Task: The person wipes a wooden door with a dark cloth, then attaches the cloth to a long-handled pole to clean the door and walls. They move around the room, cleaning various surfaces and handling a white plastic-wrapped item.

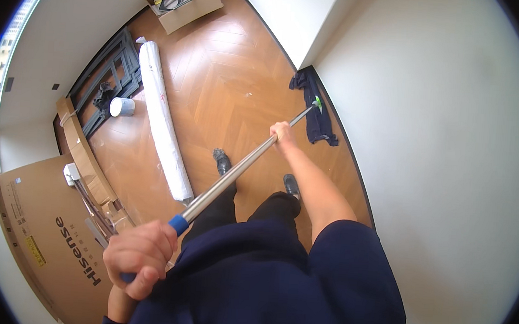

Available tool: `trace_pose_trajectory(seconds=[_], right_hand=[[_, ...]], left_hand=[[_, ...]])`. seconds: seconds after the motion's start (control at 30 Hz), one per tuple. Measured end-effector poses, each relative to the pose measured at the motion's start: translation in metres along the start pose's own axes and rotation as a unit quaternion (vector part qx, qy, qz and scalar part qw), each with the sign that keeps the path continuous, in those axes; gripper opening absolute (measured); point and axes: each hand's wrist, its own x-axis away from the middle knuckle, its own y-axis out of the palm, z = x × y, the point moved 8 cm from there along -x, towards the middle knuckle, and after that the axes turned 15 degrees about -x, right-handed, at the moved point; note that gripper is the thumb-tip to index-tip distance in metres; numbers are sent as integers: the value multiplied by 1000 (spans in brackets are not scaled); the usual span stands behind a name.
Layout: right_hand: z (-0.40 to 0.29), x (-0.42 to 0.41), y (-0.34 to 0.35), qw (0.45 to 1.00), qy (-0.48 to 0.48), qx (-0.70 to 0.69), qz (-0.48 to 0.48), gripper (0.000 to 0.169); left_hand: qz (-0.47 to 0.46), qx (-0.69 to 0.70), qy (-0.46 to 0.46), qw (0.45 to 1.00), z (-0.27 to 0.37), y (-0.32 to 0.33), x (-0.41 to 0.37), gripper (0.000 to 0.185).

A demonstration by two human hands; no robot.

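Note:
A long metal mop pole slants across my body from lower left to upper right. My left hand is wrapped around its blue end grip, close to my waist. Farther along, my right hand grips the bare metal shaft. At the far end a green joint meets a dark blue cloth mop head, which lies on the wood floor along the base of the right wall. One end of the cloth is bunched beside the wall corner.
A long white wrapped roll lies left of my feet. Beyond it are a white bucket, a black plastic bag and grey frames. A large Hisense carton leans at lower left. An open cardboard box holds scraps near the far wall.

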Motion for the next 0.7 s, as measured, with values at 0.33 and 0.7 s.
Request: trace_pose_trajectory(seconds=[0.33, 0.7], right_hand=[[-152, -39, 204, 995, -1, -78, -59, 13], [-106, -31, 90, 999, 11, -31, 23, 16]], left_hand=[[84, -26, -21, 996, -3, -199, 43, 47], [-109, 181, 126, 969, -42, -162, -33, 26]])
